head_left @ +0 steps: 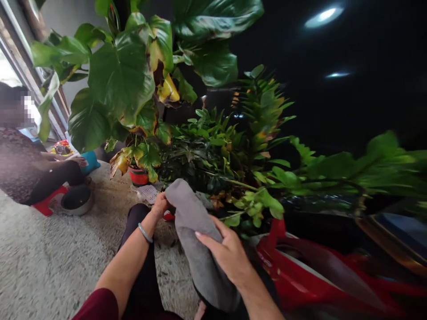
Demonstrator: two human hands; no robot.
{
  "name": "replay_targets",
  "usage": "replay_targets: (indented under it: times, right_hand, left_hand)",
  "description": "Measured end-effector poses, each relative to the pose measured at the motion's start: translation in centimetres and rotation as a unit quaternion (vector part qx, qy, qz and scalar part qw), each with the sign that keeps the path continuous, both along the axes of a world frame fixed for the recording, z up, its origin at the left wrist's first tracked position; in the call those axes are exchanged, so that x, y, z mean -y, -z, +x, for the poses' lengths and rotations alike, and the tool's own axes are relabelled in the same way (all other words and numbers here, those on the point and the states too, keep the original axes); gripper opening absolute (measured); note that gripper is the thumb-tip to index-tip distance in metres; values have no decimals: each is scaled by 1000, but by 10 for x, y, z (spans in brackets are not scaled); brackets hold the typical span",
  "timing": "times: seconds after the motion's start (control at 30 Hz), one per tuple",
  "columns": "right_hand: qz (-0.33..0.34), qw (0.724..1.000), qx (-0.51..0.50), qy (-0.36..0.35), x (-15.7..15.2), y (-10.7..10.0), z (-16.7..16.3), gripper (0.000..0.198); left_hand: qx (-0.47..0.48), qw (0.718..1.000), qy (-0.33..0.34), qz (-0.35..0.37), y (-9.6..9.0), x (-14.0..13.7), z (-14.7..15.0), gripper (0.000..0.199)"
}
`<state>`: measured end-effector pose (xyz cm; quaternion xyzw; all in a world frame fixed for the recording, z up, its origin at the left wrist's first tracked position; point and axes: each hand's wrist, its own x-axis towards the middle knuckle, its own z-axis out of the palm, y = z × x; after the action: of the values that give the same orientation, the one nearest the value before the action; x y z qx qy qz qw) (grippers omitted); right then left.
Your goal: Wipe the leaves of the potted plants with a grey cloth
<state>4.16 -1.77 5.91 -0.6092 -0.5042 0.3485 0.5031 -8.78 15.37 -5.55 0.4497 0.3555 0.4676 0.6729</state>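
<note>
Grey cloth (196, 240) hangs between both hands at the lower centre of the frame, its long axis running from upper left to lower right: the top end sits near the plants, the bottom end drapes down toward the lap at the bottom edge. The left hand (160, 205) pinches the upper end, fingers closed on the fabric just left of the fold, with a pale bangle (145, 232) on that wrist. The right hand (227, 253) lies lower and to the right, palm on the cloth's right side, fingers curled narrowly over its edge, so it too holds the cloth. From the left hand the cloth runs down and right; from the right hand it lies directly under and left of the fingers. The left hand is nearer the plants, the right nearer the camera.

Just above the cloth's top end stands a mass of green leaves (213, 146), some yellowed, with larger broad leaves filling the upper left. A red pot (138, 176) sits left of the left hand, on the pale rough floor (40, 258). A red glossy body (300, 275), perhaps a scooter, fills the lower right, touching nothing in the hands as far as I can tell. At the left edge another person (30, 169) sits, with a grey bowl (77, 200) before them, well apart from the cloth.
</note>
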Motion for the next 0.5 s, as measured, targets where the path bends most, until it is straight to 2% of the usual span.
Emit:
replay_targets:
  times: [0.1, 0.17, 0.23, 0.3, 0.4, 0.43, 0.5]
  right_hand:
    - [79, 995, 51, 42, -16, -43, 0, 45]
    - [119, 987, 87, 59, -44, -56, -2, 48]
    - [117, 986, 106, 58, -71, -47, -5, 49]
    - [62, 990, 115, 42, -84, -24, -9, 44]
    - [-12, 995, 99, 2, -69, 5, -10, 34]
    - [-14, 996, 82, -13, -60, 6, -9, 33]
    - [15, 998, 52, -23, -45, -9, -7, 37]
  left_hand:
    - [2, 1000, 28, 12, -2, 1, 0, 20]
    - [5, 999, 47, 23, -4, 4, 1, 27]
    - [14, 998, 53, 30, -4, 6, 1, 27]
    - [16, 999, 42, 29, -4, 6, 1, 23]
    - [8, 1000, 15, 13, -4, 4, -5, 18]
    - [10, 1000, 16, 10, -5, 3, -7, 18]
    - [20, 999, 34, 13, -7, 1, -12, 22]
